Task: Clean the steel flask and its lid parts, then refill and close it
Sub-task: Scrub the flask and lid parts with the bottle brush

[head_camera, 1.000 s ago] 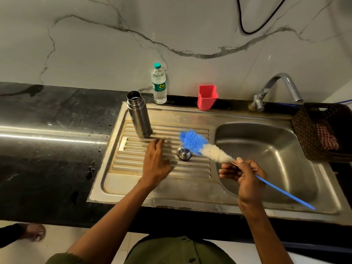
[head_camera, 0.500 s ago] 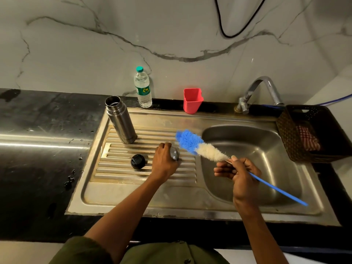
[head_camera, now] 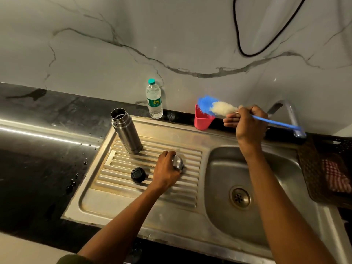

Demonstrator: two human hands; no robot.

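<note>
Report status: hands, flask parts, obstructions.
Left hand grips steel cap on drainboard. Right hand holds brush over red cup. Flask open, upright. Nothing obstructing.

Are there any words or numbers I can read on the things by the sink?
Water bottle: its green label carries a yellowish logo and some print, too blurred to read.
Steel flask: no writing shows.
Black lid part: raised marks on top, too small to read.
Red cup: no writing shows.
So there is no text that can be quoted.
</note>
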